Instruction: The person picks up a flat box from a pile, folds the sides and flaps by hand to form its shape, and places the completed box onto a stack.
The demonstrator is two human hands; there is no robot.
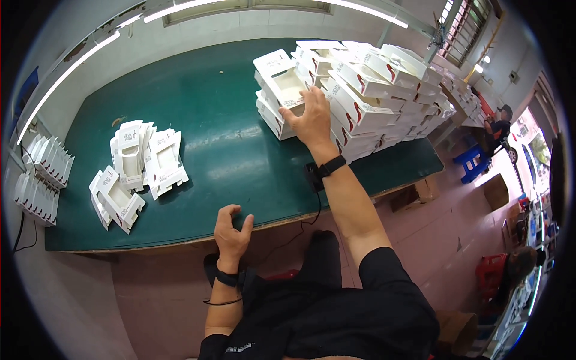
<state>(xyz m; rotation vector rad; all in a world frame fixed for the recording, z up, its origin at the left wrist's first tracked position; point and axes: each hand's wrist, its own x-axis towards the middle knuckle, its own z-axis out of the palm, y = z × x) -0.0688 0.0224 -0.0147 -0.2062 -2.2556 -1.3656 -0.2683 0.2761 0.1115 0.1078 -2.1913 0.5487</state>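
At the left end of a large stack of white folded boxes [360, 84], my right hand [311, 120] rests its fingertips against the near end of a white window box [277, 63]. Its thumb and fingers are spread apart, and I see no firm grip. That box lies on top of another white box [273, 120]. By the table's front edge my left hand [233, 235] hovers with nothing in it, its fingers loosely bent and thumb apart. Flat unfolded white cartons [163, 162] lie in small overlapping piles to the left.
The green table [216, 144] curves across the view. More white cartons [51, 159] stand in rows at the far left. A black cable [303, 225] hangs over the front edge. On the right are a blue stool [471, 162], a seated person [499, 129] and cardboard boxes [415, 195].
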